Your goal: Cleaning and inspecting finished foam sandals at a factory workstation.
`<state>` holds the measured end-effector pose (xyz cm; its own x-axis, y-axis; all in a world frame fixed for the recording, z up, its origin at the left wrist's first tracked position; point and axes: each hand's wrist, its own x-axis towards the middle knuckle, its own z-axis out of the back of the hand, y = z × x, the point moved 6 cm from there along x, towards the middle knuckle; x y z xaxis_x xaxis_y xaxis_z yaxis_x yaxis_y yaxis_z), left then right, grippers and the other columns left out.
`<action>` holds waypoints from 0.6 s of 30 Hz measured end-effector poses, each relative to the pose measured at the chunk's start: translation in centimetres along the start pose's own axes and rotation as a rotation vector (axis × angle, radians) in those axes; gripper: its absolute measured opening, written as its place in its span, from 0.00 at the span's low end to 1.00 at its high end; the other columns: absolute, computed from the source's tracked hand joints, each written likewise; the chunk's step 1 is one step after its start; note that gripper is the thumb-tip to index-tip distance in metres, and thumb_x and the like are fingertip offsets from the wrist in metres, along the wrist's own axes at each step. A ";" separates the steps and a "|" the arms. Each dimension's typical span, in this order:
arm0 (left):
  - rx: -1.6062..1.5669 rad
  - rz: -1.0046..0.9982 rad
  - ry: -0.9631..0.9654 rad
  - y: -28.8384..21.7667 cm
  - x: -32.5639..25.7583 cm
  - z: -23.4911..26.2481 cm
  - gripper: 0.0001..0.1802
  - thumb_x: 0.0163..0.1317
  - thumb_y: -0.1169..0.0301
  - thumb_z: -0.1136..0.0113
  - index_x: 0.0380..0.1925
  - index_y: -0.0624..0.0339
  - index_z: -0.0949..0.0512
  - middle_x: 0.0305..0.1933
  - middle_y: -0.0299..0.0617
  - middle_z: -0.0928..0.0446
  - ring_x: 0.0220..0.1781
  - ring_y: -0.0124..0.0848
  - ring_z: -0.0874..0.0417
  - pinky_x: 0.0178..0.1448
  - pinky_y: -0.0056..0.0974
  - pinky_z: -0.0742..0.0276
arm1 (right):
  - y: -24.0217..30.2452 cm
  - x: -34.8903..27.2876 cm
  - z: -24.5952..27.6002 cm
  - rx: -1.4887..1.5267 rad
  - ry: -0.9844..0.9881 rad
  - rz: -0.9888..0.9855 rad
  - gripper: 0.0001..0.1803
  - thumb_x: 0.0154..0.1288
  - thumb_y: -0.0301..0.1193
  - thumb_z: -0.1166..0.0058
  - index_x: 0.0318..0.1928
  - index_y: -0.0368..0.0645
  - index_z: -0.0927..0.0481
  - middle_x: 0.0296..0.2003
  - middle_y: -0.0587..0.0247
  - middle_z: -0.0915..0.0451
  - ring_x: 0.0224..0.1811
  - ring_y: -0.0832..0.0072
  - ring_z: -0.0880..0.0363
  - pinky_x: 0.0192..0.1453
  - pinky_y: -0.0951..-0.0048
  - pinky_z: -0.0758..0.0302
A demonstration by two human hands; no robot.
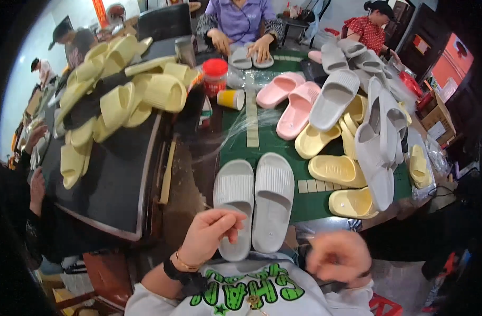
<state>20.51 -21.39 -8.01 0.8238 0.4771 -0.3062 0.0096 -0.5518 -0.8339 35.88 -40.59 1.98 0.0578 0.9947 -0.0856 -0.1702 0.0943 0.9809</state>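
Observation:
A pair of grey slide slippers lies side by side in front of me, toes pointing away: the left slipper [233, 181] and the right slipper [272, 184]. My left hand [212, 234] is over the heel half of the left slipper, its fingers curled together. Anything pinched in them is hidden. Near my body, to the right of the pair, my right hand [340, 257] is smeared by motion. Its fingers look bent, but whether they hold anything cannot be made out. A watch and a bracelet circle my left wrist.
Yellow slippers [164, 92] pile up on the dark table at left. To the right lie pink slippers [299, 108], more grey slippers [333, 100] and yellow slippers [333, 169]. A red-lidded jar [214, 73] and yellow cup [230, 99] stand ahead. Across the table, a person's hands touch grey slippers [241, 58].

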 end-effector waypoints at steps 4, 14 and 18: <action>0.082 0.060 0.173 0.2 0.5 -1.1 0.13 0.71 0.71 0.48 0.46 0.69 0.19 0.36 0.38 0.20 0.31 0.23 0.23 0.37 0.28 0.26 | -7.7 4.2 -4.7 -0.034 -0.186 -0.205 0.29 0.67 0.28 0.45 0.67 0.43 0.37 0.27 0.63 0.19 0.25 0.80 0.22 0.31 0.77 0.26; 0.101 -0.219 -0.135 -2.9 -0.2 2.3 0.18 0.73 0.65 0.54 0.36 0.70 0.21 0.27 0.40 0.23 0.22 0.25 0.25 0.26 0.27 0.29 | -6.8 4.0 -3.6 -0.429 -0.369 0.171 0.04 0.65 0.25 0.46 0.36 0.38 0.20 0.26 0.57 0.19 0.26 0.65 0.19 0.31 0.70 0.24; 0.340 -0.073 -0.104 -2.2 -0.9 3.4 0.16 0.70 0.65 0.48 0.30 0.67 0.19 0.22 0.37 0.24 0.18 0.20 0.28 0.22 0.26 0.33 | -8.1 3.9 -4.6 -0.598 -0.339 0.249 0.03 0.61 0.26 0.42 0.32 0.40 0.22 0.25 0.57 0.21 0.25 0.59 0.20 0.29 0.65 0.24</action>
<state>17.82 -18.23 -7.45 0.7656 0.5836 -0.2708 -0.1371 -0.2632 -0.9549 32.98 -37.23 -7.09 0.2318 0.9312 0.2813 -0.7204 -0.0300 0.6929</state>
